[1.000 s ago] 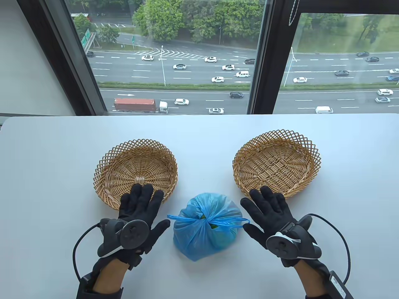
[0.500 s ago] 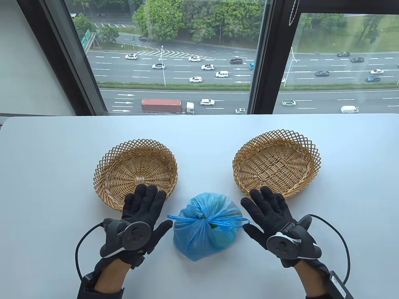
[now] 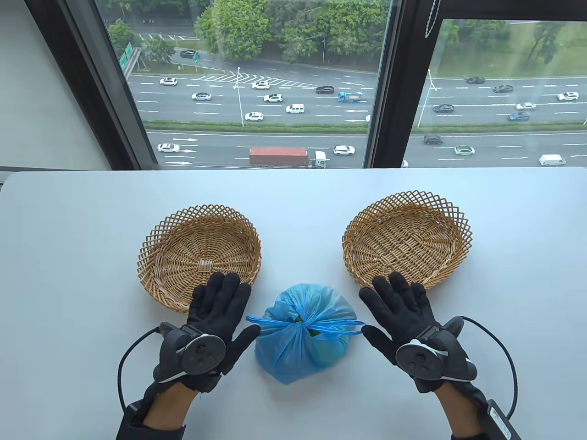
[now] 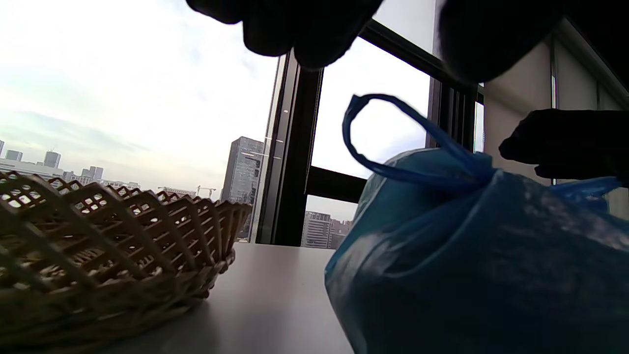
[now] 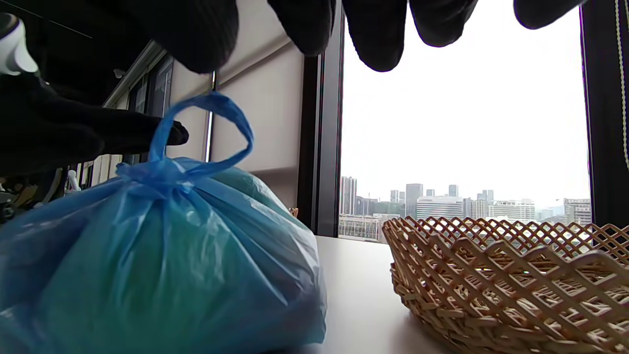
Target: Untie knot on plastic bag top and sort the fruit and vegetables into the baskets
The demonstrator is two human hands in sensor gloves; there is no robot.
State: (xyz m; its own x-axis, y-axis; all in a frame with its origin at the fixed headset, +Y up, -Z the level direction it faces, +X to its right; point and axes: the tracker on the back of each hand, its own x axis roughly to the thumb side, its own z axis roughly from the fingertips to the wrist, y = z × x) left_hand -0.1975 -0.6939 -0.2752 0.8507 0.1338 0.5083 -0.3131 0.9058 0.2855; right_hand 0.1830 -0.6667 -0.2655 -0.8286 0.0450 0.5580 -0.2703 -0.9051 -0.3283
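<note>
- The blue plastic bag (image 3: 305, 341) is sitting on the white table (image 3: 73, 229), near the front edge, between the two hands.
- The knot (image 3: 301, 326) on top of the bag is looking tight, with a handle loop (image 3: 337, 326) sticking out to each side.
- The left hand (image 3: 215, 316) is hovering just beside the bag with its fingers straight and spread wide, holding nothing.
- The right hand (image 3: 399, 311) is hovering on the other side, fingers also straight and wide, holding nothing. Its thumb is sitting very near the tip of the right loop, but I cannot tell if it is touching.
- The left wicker basket (image 3: 199, 256) and the right wicker basket (image 3: 407, 240) are waiting behind the hands, each with nothing showing inside.
- The job is looking like it is only starting: the knot is not yet undone, and no fruit or vegetables are out.
- Something green is peeking out by the knot, but it is too hidden to name.
- Still to do, I think: untying, opening, then sorting.
- No words or labels are showing that I can read.
</note>
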